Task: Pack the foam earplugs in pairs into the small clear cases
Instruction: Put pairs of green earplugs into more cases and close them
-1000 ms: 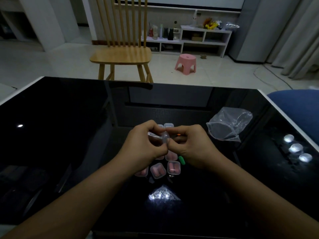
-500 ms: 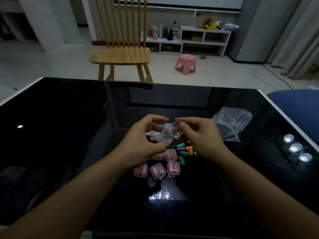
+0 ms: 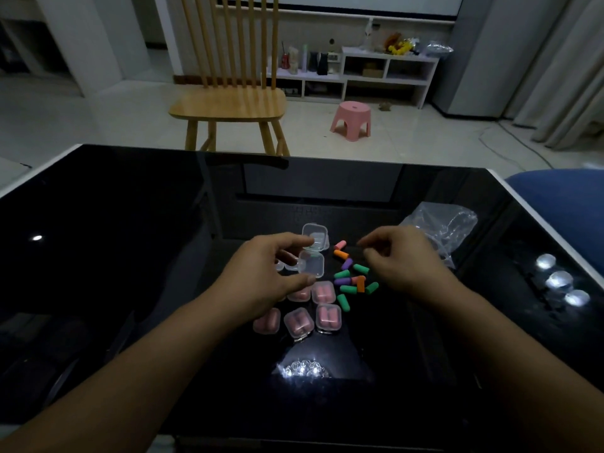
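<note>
Since the earlier frames the two hands have been drawing apart, uncovering the loose scatter of pink, orange, purple and green foam earplugs [image 3: 353,276] that is lying on the glossy black glass table [image 3: 130,256] between them. The left hand [image 3: 261,276] is holding an empty small clear plastic case [image 3: 310,263] with its lid swung open, thumb at the near edge and forefinger curling over the far edge. Just beyond it a second empty clear case [image 3: 315,236] is sitting on the table, also appearing open. The right hand [image 3: 402,256] is hovering just to the right of the scatter with its fingers curled narrowly inward; whether anything is pinched between them cannot be told. Nearer the person, five closed clear cases holding pink earplugs [image 3: 312,308] are lying in two rough rows, the far left one partly hidden under the left hand. A crumpled clear plastic bag [image 3: 447,230] is resting on the table just behind the right hand. Beyond the table a slatted wooden chair [image 3: 228,93] and a small pink plastic stool [image 3: 351,119] are standing on the pale floor
</note>
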